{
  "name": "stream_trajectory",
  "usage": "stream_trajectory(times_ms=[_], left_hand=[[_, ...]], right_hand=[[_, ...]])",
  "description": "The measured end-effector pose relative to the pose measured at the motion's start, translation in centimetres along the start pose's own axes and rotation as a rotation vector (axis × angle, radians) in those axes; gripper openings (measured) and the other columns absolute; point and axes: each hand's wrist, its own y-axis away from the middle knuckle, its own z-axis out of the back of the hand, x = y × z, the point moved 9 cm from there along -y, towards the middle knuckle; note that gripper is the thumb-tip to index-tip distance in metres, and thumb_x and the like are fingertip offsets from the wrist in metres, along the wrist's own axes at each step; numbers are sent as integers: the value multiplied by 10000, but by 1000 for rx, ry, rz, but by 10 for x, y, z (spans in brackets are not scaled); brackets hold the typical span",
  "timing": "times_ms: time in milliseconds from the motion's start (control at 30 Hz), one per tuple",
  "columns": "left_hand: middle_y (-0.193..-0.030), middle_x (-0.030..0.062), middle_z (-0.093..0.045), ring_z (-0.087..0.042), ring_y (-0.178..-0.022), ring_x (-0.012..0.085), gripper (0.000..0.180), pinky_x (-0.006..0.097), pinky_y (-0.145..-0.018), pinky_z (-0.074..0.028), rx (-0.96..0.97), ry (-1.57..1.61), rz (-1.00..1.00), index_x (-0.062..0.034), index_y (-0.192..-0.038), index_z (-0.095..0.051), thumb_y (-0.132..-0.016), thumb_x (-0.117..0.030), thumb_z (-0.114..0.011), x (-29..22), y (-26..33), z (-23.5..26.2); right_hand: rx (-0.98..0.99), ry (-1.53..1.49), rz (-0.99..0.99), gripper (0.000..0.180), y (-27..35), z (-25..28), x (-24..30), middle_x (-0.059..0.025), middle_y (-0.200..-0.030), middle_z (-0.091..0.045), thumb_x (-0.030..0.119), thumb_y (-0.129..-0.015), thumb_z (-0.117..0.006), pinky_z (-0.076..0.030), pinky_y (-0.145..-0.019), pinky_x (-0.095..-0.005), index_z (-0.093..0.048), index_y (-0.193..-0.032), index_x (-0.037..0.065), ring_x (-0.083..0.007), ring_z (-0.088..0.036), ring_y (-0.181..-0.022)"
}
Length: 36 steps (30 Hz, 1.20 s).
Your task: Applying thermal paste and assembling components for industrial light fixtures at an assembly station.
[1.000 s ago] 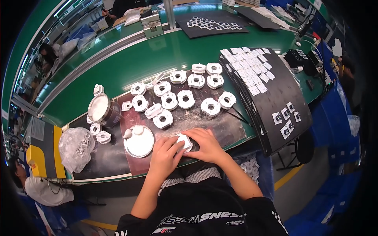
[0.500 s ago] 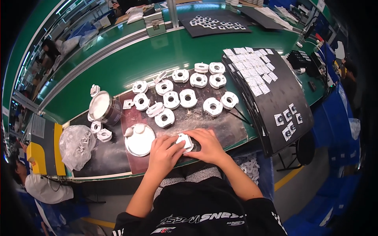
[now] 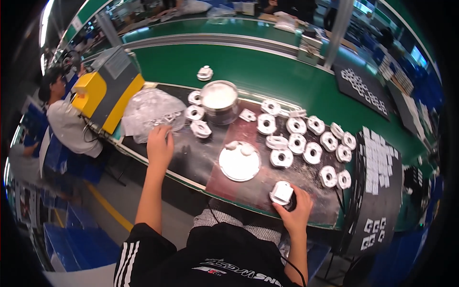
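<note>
The right hand [image 3: 297, 204], in the lower middle of the frame toward the right, has its thumb and fingers curved around a white part [image 3: 282, 192], which it holds by the side near the front edge of the table [image 3: 189, 167]. The left hand [image 3: 160, 141], left of the centre, is at the lower edge of a clear bag [image 3: 146, 111]; its fingers are bent, but I cannot tell whether they pinch something. Between the two hands lies a round white disc [image 3: 239, 166], with two small white lumps [image 3: 247, 149] at its top. Above it stands a metal can [image 3: 224, 116] with white content. Many white rings [image 3: 281, 158] are spread right of the centre. At the upper left is a yellow and grey machine [image 3: 112, 95].
</note>
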Motion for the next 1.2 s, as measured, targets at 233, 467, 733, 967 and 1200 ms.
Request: stream_trajectory(times_ms=[233,467,733,967,1200], left_hand=[[-994,167,-705,-667,-974,390,177,479,-873,-548,196,-222,-56,-69,-1044,-716,-883,-143,-705,69,-46,-62],[-1021,224,-694,-681,-979,383,157,486,-872,-543,482,-493,-54,-17,-966,-720,-890,-101,-612,110,-53,-132],[-1027,158,-712,-666,-882,315,166,445,-793,-536,216,128,-49,-11,-1067,-708,-912,-68,-705,32,-49,-66],[-1077,179,-703,-689,-957,362,198,429,-832,-553,160,226,65,1,-1133,-695,-952,-76,-698,32,-7,-76],[-972,114,-715,-632,-830,248,161,367,-730,-497,-55,509,270,-23,-1050,-742,-909,-97,-760,26,-11,-26]], right_hand=[[13,28,-24,768,3,1,0,-104,-1249,-689,280,-633,-945,-395,-1066,-470,-647,-1313,84,-335,-583,-1213],[58,48,32,733,-6,1,1,-100,-1237,-699,407,-694,-915,-409,-1029,-463,-654,-1308,102,-331,-603,-1195],[-24,-64,-56,596,-13,41,10,-126,-1265,-668,323,-813,-856,-409,-1081,-461,-652,-1321,87,-342,-595,-1218],[120,-250,374,346,-73,20,133,-133,-1126,-704,121,-838,-813,-520,-941,-406,-716,-1161,43,-321,-663,-1058],[220,-262,370,249,-74,-6,152,-124,-1048,-729,88,-835,-802,-545,-868,-390,-740,-1070,39,-306,-688,-992]])
